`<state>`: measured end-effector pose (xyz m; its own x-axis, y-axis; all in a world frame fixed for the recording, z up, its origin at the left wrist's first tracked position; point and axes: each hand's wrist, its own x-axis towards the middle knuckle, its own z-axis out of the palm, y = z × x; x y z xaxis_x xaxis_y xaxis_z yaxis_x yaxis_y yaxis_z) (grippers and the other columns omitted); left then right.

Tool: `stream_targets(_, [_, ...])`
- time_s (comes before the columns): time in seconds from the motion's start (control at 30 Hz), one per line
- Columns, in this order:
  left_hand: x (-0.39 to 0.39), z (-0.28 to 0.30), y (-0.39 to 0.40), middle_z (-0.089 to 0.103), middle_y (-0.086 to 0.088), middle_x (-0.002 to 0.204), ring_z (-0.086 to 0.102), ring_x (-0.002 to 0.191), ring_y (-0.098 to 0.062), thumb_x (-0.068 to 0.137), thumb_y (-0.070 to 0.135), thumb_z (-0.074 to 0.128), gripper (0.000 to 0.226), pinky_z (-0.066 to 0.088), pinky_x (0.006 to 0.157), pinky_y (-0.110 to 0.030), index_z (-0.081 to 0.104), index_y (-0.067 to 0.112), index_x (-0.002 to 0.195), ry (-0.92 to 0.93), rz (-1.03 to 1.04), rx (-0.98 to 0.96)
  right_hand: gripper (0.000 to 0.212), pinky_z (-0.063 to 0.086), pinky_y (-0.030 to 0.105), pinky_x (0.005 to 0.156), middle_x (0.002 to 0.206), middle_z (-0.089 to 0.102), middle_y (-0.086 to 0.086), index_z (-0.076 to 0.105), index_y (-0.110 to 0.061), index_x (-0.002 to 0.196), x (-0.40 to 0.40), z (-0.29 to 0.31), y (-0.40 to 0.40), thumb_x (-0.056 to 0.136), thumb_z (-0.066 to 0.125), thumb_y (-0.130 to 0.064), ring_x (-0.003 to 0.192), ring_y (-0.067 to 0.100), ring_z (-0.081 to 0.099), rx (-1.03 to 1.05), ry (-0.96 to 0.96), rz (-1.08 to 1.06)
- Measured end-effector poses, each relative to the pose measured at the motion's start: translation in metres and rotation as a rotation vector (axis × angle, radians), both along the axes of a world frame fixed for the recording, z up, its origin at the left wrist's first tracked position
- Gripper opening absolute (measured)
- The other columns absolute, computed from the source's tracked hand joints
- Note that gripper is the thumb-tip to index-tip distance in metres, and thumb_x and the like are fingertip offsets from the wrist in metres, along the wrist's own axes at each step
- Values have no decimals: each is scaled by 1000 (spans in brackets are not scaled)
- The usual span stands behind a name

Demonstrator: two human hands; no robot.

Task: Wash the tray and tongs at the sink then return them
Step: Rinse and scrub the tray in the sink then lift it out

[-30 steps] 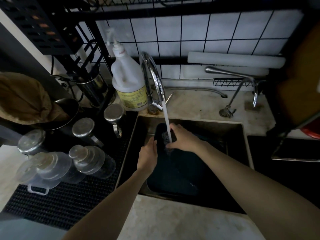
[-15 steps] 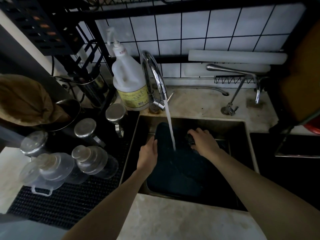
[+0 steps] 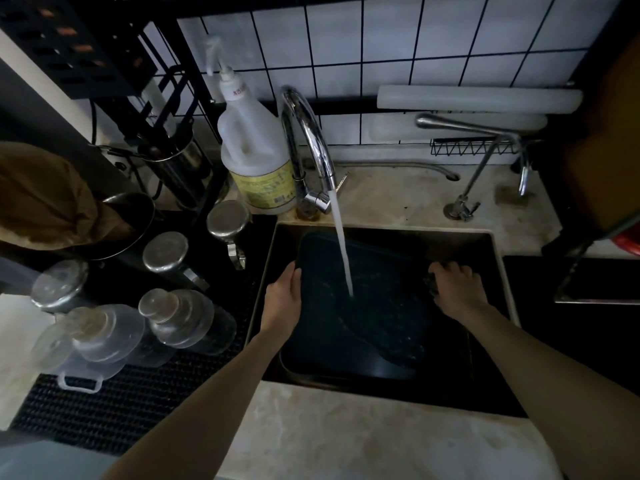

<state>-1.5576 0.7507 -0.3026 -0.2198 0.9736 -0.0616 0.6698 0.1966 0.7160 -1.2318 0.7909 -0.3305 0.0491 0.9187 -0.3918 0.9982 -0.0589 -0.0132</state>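
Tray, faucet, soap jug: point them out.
tray [image 3: 381, 327], head view, wet inner floor.
faucet [image 3: 304, 129], head view, curved chrome neck.
soap jug [image 3: 252, 140], head view, white body above label.

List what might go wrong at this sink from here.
1. The water stream strikes the tilted dark tray; it may splash over the sink rim onto the counter.
2. The left hand grips only the wet tray's edge, so the tray could slip.
3. The right hand holds something dark, too dim to identify; scrubbing may jolt the tray.
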Motion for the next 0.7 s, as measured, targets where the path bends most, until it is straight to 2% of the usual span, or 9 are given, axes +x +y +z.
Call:
stream_targets(0.07, [0, -4, 3, 73, -8, 105, 71, 92, -22, 106, 37, 37, 50, 52, 70, -22, 47, 10, 146, -4, -18, 20, 62, 38, 47, 97, 130, 48, 10, 40, -30, 128, -5, 8, 3, 77, 74, -39, 120, 36, 45, 42, 33, -7])
stream_targets(0.17, [5, -7, 8, 72, -3, 89, 69, 76, -13, 105, 40, 37, 50, 58, 68, -34, 49, 13, 146, -62, -38, 38, 61, 37, 46, 94, 122, 50, 8, 41, -30, 121, -19, 20, 7, 73, 74, -45, 116, 35, 46, 122, 139, -5])
stream_targets(0.27, [10, -7, 13, 72, -5, 90, 69, 77, -15, 105, 41, 37, 50, 58, 72, -45, 44, 18, 149, -126, -43, 28, 58, 37, 45, 92, 118, 50, 7, 41, -29, 121, -34, 31, 8, 75, 72, -45, 112, 33, 47, 164, 219, 21])
stream_targets(0.4, [11, -8, 19, 72, 3, 94, 68, 79, -7, 104, 45, 37, 50, 59, 73, -43, 49, 20, 145, -147, -35, 25, 54, 39, 43, 89, 114, 49, 4, 41, -31, 121, -47, 41, 8, 77, 71, -44, 109, 31, 47, 220, 340, 47])
stream_targets(0.47, [9, -12, 21, 72, 6, 98, 69, 85, -6, 102, 52, 35, 53, 60, 75, -42, 51, 23, 143, -177, -34, 6, 53, 40, 41, 88, 114, 49, 3, 43, -31, 122, -54, 44, 8, 78, 70, -44, 108, 29, 47, 259, 410, 84])
stream_targets(0.57, [9, -15, 22, 71, 6, 112, 68, 101, -8, 101, 56, 35, 53, 59, 86, -39, 53, 25, 140, -201, -24, -13, 53, 40, 40, 91, 116, 49, 3, 46, -33, 124, -68, 50, 7, 78, 70, -46, 108, 26, 45, 313, 493, 130])
stream_targets(0.7, [15, -11, 25, 67, 2, 124, 63, 115, -15, 104, 45, 38, 48, 53, 98, -39, 56, 18, 140, -234, 13, 10, 54, 43, 37, 91, 117, 48, 1, 49, -33, 119, -94, 61, 12, 74, 76, -47, 111, 22, 43, 347, 586, 195])
